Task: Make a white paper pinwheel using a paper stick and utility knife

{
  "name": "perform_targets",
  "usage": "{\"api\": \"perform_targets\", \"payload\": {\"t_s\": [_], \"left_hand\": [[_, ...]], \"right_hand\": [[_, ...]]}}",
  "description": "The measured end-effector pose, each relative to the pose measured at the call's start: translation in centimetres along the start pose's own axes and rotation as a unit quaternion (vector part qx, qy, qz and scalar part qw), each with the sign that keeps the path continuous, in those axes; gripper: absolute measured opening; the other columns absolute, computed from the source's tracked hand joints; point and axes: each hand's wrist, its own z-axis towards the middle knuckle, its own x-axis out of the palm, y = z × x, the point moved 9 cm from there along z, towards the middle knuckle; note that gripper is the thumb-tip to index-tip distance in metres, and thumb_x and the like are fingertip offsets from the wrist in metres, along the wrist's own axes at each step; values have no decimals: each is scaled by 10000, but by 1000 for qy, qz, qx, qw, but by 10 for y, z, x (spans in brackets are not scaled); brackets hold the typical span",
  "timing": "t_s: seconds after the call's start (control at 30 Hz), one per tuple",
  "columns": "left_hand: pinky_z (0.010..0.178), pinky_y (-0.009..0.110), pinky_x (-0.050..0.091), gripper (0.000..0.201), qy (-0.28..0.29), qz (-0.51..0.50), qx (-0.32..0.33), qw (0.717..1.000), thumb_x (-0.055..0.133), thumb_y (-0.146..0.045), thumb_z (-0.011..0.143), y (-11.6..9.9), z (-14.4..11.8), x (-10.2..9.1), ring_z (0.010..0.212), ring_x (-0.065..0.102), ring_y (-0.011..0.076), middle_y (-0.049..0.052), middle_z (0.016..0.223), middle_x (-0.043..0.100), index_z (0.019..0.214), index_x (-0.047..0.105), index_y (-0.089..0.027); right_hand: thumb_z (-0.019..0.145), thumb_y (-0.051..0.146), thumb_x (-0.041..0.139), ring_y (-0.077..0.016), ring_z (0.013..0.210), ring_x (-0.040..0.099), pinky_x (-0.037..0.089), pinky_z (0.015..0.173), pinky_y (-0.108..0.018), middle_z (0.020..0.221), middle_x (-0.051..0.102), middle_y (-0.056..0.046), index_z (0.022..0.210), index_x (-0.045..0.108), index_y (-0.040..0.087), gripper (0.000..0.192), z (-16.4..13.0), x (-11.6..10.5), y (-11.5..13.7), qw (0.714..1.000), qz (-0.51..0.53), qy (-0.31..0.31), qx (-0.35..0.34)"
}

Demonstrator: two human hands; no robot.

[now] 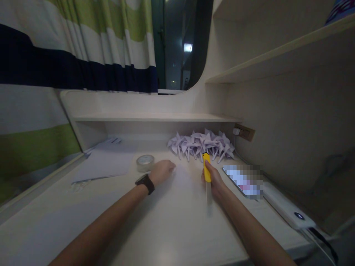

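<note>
One bared blade [207, 194] juts wristward from the yellow utility knife [206, 168] our right hand [214, 180] grips; a careless twist could cut us. Our left hand [162, 173] curls well apart, contents unclear.

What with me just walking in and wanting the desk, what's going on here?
A person's right hand grips a yellow cutter over the desk, blade pointing back toward their body. The left hand, curled, is beside a tape roll; whether it holds anything is unclear. Paper pinwheels are bunched at the back, with sheets of paper to the left.
</note>
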Motion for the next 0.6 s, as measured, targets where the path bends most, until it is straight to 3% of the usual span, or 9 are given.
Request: {"api": "perform_targets", "payload": {"t_s": [0.07,0.13,0.23,0.37,0.43,0.5,0.6], "left_hand": [[1016,327,388,268,21,27,162,986,461,-224,928,-46,-27,14,1143,560,222,99,1191,650,1091,668,-174],[1011,339,400,284,32,54,210,976,455,-274,948,-70,-53,27,1156,548,232,120,1216,630,1124,642,-154],[972,388,424,289,19,110,173,978,400,-244,969,-84,-80,32,1096,568,252,134,1138,649,1100,638,-144],[874,415,461,230,35,134,144,980,510,-322,911,-100,-108,24,954,589,274,118,942,670,914,664,-151],[915,444,439,303,18,121,143,982,566,-417,869,-105,-114,14,1029,567,303,131,1038,662,986,660,-154],[1007,478,375,500,-2,101,149,984,600,-525,820,-102,-114,8,1185,495,340,161,1266,581,1157,614,-156],[1093,507,278,778,15,80,137,987,567,-669,778,-84,-107,16,1336,365,373,201,1464,400,1349,491,-145]], "right_hand": [[858,548,525,-100,315,414,312,322,-222,412,480,15,587,483,195,447,-2,2,-1,1000,0,12,22],[864,532,510,-100,298,395,296,310,-227,401,478,12,586,478,198,436,-3,2,-2,999,-8,17,36],[862,520,516,-99,301,395,298,314,-225,406,492,8,591,477,199,422,0,-3,1,1000,-5,5,24],[837,487,573,-104,344,438,321,340,-213,412,505,7,590,487,195,392,5,-8,3,1000,-2,-6,-4],[813,477,610,-107,366,460,334,350,-214,436,525,2,597,507,186,377,6,-8,-1,1000,-15,2,5],[785,467,651,-105,383,470,339,360,-211,454,538,2,622,545,171,354,6,-8,-4,999,-43,5,10],[743,436,708,-97,409,479,347,382,-194,473,540,17,676,586,158,311,5,-9,-1,997,-72,5,-21]]}}
